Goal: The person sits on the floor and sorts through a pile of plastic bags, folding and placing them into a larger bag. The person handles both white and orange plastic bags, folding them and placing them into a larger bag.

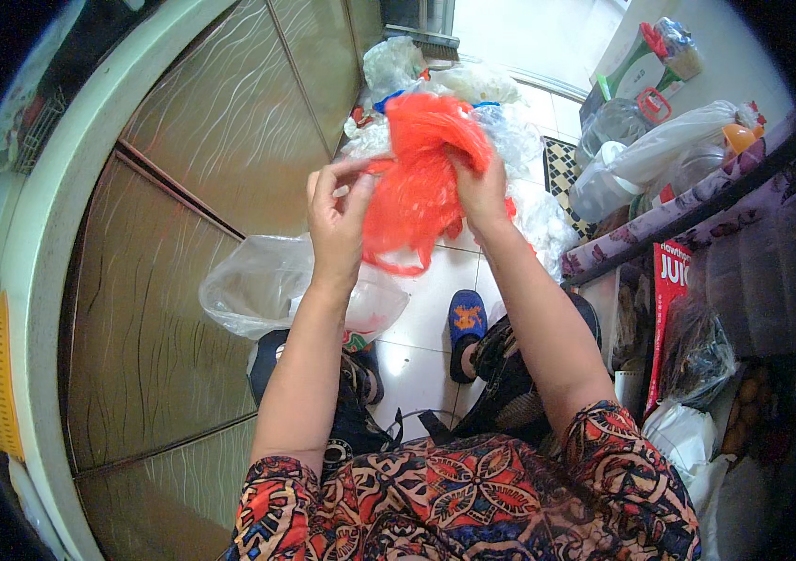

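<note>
A crumpled red plastic bag (415, 189) hangs between my hands above the tiled floor. My left hand (339, 200) pinches its left edge between thumb and forefinger. On the other side, my right hand (478, 186) grips the bag's upper right part, with some fingers hidden by the plastic. Beneath my left forearm, a clear plastic bag (250, 287) lies with its mouth spread wide. Beyond the red bag, a heap of crumpled plastic bags (482, 84), mostly white and clear with bits of red and blue, covers the floor.
Brown patterned cabinet doors (229, 133) stand along the left. To the right, a shelf with a flowered cover (678, 210) holds plastic containers and bags. A broom (433, 49) rests at the back. My slippered foot (468, 322) is on the white floor tiles.
</note>
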The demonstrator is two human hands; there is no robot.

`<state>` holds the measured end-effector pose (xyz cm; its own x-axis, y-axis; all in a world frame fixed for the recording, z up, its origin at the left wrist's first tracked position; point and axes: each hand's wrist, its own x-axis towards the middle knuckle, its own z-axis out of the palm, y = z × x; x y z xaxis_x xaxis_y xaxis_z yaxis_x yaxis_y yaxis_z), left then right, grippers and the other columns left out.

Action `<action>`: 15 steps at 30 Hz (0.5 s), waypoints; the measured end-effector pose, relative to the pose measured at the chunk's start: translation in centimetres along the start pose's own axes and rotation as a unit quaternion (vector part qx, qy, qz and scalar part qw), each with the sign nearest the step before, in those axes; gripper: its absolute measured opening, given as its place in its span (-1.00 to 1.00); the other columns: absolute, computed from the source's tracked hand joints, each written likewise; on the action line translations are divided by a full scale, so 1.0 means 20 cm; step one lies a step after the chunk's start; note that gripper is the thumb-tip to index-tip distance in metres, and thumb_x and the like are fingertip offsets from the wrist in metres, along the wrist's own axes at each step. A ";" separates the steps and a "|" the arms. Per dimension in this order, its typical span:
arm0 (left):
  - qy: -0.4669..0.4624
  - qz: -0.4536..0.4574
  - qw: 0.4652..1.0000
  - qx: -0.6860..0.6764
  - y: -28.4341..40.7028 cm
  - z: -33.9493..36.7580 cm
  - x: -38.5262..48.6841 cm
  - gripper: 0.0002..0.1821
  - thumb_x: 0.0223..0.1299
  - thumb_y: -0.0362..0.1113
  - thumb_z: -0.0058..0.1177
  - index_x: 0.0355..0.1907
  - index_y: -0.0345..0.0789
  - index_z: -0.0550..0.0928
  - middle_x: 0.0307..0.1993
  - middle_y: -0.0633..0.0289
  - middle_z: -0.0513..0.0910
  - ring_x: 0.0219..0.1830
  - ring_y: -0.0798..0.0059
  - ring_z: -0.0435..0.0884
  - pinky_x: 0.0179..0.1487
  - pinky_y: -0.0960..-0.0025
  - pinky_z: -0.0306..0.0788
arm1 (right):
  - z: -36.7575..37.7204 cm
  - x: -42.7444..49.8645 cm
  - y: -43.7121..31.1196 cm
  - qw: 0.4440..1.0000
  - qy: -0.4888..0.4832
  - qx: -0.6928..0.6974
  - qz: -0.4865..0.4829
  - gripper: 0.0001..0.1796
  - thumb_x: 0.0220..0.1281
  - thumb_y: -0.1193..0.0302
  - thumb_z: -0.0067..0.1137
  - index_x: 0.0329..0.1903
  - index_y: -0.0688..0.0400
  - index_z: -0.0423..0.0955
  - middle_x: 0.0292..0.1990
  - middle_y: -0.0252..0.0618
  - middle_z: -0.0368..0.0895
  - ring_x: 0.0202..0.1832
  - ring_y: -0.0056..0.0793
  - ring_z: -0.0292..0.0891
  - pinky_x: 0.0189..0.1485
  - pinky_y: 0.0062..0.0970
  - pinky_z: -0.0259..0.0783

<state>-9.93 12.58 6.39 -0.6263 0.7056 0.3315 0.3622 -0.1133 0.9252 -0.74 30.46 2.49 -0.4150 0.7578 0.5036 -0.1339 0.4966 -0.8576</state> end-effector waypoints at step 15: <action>-0.015 -0.200 0.807 -0.556 0.07 -0.08 -0.08 -0.11 0.09 0.08 0.29 0.39 -0.29 0.27 0.31 0.04 0.41 0.29 0.06 0.44 0.37 -0.04 0.33 | 0.00 -0.16 -0.32 0.817 -0.296 0.303 0.390 -0.64 0.31 0.20 0.12 0.00 0.19 0.55 -0.06 -0.25 0.66 -0.10 -0.44 0.61 -0.10 -0.37 0.54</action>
<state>-9.45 10.19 7.53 -0.5169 0.8557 -0.0235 -0.7183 -0.4186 0.5556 1.39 24.85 6.39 -0.9259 0.3162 -0.2068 0.0329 -0.4777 -0.8779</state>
